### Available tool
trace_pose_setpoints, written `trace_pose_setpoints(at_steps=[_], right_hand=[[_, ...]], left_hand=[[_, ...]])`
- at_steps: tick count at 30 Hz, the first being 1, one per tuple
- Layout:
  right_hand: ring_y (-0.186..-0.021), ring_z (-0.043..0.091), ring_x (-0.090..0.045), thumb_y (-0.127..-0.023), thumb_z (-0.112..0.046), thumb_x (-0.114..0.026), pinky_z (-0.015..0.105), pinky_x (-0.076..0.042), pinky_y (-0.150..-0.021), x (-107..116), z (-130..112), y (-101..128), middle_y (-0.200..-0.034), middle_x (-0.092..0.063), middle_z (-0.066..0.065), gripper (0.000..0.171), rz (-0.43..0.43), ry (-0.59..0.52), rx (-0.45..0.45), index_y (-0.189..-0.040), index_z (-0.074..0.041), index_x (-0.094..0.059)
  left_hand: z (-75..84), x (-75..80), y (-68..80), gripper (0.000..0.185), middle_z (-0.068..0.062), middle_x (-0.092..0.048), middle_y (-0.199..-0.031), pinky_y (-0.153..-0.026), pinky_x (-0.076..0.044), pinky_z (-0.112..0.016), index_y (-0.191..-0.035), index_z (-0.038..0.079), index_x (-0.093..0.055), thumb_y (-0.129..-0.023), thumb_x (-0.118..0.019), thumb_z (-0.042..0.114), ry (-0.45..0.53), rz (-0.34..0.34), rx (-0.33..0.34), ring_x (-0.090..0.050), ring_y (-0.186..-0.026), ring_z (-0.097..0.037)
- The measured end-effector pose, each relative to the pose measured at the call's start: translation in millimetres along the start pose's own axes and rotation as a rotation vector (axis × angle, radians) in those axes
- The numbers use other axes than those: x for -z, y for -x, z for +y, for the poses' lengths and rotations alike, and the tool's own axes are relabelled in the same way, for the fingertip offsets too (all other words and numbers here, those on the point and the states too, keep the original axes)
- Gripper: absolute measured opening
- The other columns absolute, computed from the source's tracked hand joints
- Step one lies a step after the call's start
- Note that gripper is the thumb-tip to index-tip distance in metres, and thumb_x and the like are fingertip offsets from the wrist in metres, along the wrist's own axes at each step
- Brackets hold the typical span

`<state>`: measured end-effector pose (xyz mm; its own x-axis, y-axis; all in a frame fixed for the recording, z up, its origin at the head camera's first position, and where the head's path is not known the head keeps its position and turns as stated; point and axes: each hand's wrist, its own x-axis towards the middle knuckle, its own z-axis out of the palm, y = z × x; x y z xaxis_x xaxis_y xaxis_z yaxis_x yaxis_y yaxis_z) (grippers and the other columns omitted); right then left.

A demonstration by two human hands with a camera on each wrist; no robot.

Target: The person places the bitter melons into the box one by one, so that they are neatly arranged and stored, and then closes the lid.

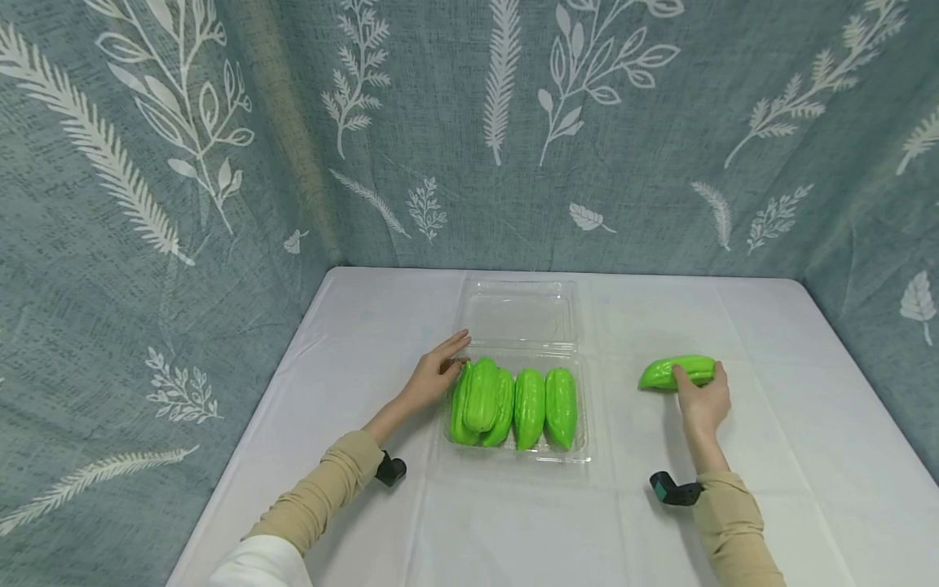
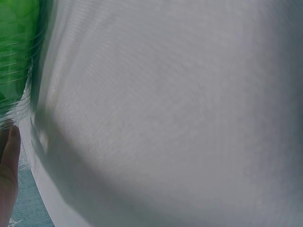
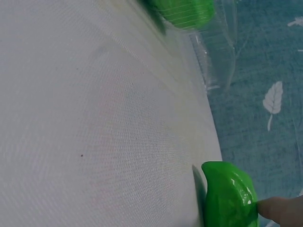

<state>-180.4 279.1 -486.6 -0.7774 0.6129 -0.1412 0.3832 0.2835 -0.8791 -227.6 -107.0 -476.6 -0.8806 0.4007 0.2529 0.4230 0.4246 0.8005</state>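
Observation:
A clear plastic clamshell tray sits mid-table with its lid folded open behind it. Several ridged green gourds lie side by side in it. My left hand rests at the tray's left edge, fingers fairly straight against the rim and the leftmost gourd. The left wrist view shows one finger beside the tray wall. To the right, a loose green gourd lies on the cloth. My right hand grips it, thumb on the near side. A fingertip touches that gourd.
A white cloth covers the table, with bare stretches in front and at the far right. A blue-grey leaf-print curtain closes in the back and both sides. In the right wrist view, the tray shows far off.

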Motion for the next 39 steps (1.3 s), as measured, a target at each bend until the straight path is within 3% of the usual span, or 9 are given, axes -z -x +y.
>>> trace_pose_setpoints(at_steps=[4, 9, 20, 27, 33, 39], right_hand=[[-0.144, 0.043, -0.013, -0.095, -0.022, -0.052, 0.05, -0.012, -0.122, -0.2, 0.0, 0.1, -0.154, -0.013, 0.028, 0.074, -0.001, -0.005, 0.003, -0.149, 0.006, -0.01], [-0.144, 0.042, -0.013, -0.094, -0.022, -0.053, 0.049, -0.012, -0.122, -0.3, -0.8, 0.2, -0.155, -0.014, 0.028, 0.075, 0.001, -0.012, -0.003, -0.149, 0.005, -0.01], [-0.145, 0.039, -0.012, -0.094, -0.024, -0.053, 0.048, -0.013, -0.122, 4.9, -4.5, 1.0, -0.157, -0.012, 0.023, 0.075, -0.006, -0.055, -0.028, -0.15, 0.002, -0.01], [-0.142, 0.042, -0.023, -0.094, -0.03, -0.052, 0.048, -0.027, -0.118, 10.6, -10.8, -2.4, -0.158, -0.011, 0.021, 0.078, -0.011, -0.086, -0.038, -0.151, -0.002, -0.008], [-0.141, 0.04, -0.026, -0.095, -0.03, -0.051, 0.045, -0.032, -0.116, 13.4, -18.2, -4.3, -0.157, -0.011, 0.021, 0.078, -0.005, -0.089, -0.023, -0.152, -0.002, -0.007], [-0.141, 0.04, -0.026, -0.095, -0.028, -0.052, 0.045, -0.032, -0.116, 14.1, -21.6, -3.5, -0.157, -0.011, 0.021, 0.077, -0.009, -0.103, -0.011, -0.152, -0.003, -0.006]], left_hand=[[-16.3, -3.6, -2.8, 0.044, -0.024, -0.035, -0.149, -0.1, -0.048, -0.048, -0.136, -0.011, -0.043, -0.092, -0.047, -0.008, -0.008, 0.001, 0.004, -0.055, -0.119, -0.04], [-21.3, -2.7, -3.3, 0.045, -0.023, -0.034, -0.149, -0.102, -0.047, -0.047, -0.137, -0.009, -0.043, -0.092, -0.047, -0.007, 0.011, -0.013, 0.011, -0.054, -0.121, -0.038], [-20.1, -1.9, -1.7, 0.045, -0.023, -0.034, -0.149, -0.102, -0.046, -0.048, -0.137, -0.009, -0.043, -0.092, -0.047, -0.007, -0.004, -0.015, 0.006, -0.052, -0.123, -0.038], [-20.5, -1.6, -3.0, 0.045, -0.024, -0.033, -0.15, -0.102, -0.047, -0.047, -0.137, -0.009, -0.042, -0.093, -0.047, -0.007, 0.006, -0.02, 0.008, -0.055, -0.12, -0.038], [-20.2, -2.2, -3.2, 0.044, -0.025, -0.033, -0.149, -0.1, -0.048, -0.048, -0.136, -0.011, -0.042, -0.092, -0.047, -0.009, 0.013, -0.014, 0.0, -0.058, -0.116, -0.039], [-1.9, 1.0, -0.3, 0.044, -0.031, -0.032, -0.147, -0.099, -0.047, -0.051, -0.135, -0.015, -0.04, -0.091, -0.044, -0.012, 0.025, -0.02, -0.006, -0.058, -0.112, -0.044]])
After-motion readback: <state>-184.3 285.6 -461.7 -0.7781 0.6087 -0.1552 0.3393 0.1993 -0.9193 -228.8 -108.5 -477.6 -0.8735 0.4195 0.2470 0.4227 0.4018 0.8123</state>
